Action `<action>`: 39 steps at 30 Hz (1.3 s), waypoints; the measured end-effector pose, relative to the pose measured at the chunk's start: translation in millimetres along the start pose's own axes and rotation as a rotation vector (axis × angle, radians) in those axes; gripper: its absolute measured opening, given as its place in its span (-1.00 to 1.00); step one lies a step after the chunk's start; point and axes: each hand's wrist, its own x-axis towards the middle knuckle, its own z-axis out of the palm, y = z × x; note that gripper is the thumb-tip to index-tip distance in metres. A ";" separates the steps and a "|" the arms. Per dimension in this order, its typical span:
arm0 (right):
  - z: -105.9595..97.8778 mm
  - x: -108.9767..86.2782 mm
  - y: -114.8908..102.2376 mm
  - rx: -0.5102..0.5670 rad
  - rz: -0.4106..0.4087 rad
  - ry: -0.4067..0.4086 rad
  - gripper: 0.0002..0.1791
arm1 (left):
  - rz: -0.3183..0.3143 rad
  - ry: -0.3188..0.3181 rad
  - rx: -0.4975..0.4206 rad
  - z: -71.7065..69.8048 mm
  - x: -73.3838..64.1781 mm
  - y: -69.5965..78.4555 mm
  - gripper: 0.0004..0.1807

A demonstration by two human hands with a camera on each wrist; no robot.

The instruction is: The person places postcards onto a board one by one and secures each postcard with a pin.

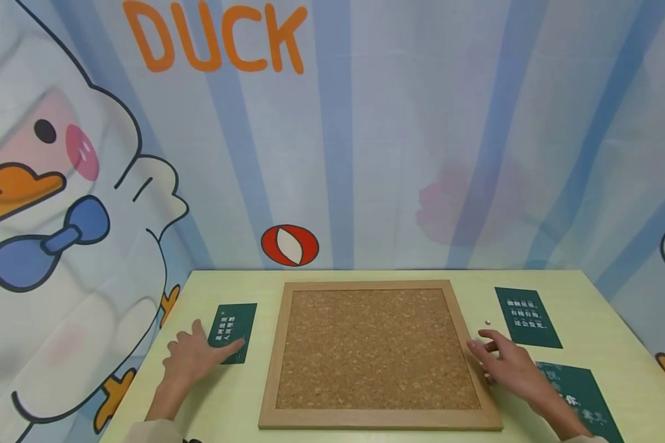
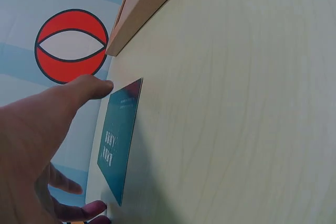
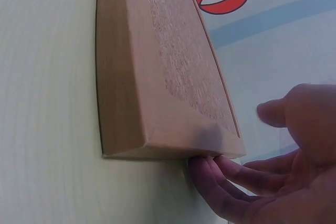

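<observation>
A cork board (image 1: 377, 351) in a light wooden frame lies flat on the table. My right hand (image 1: 507, 367) is at the frame's right side. In the right wrist view its fingertips (image 3: 202, 169) are at the lower edge of the wooden frame (image 3: 184, 142), and the thumb stands apart from it. Over at the left, my left hand (image 1: 191, 355) has its fingers spread above a dark green card (image 1: 238, 317) with white writing. The left wrist view shows thumb and fingers apart around that card (image 2: 123, 140), without gripping it.
Two more green cards lie on the right: one farther back (image 1: 526, 317), another nearer (image 1: 587, 394), partly behind the right forearm. A tiny round object (image 1: 488, 322) sits between board and far card. A printed duck curtain (image 1: 388, 135) stands behind the pale table (image 1: 227, 400).
</observation>
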 end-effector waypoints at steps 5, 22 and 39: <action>2.9 3.3 1.7 -0.026 -0.003 0.016 -0.25 | -0.040 0.011 -0.004 4.5 -1.9 7.5 0.50; 7.0 8.1 2.6 -0.056 0.003 0.065 -0.55 | -0.030 -0.043 -0.008 -1.7 5.4 11.3 0.37; 7.6 7.6 2.7 -0.026 0.004 0.074 -0.57 | 0.063 -0.036 -0.192 -8.2 6.4 3.7 0.33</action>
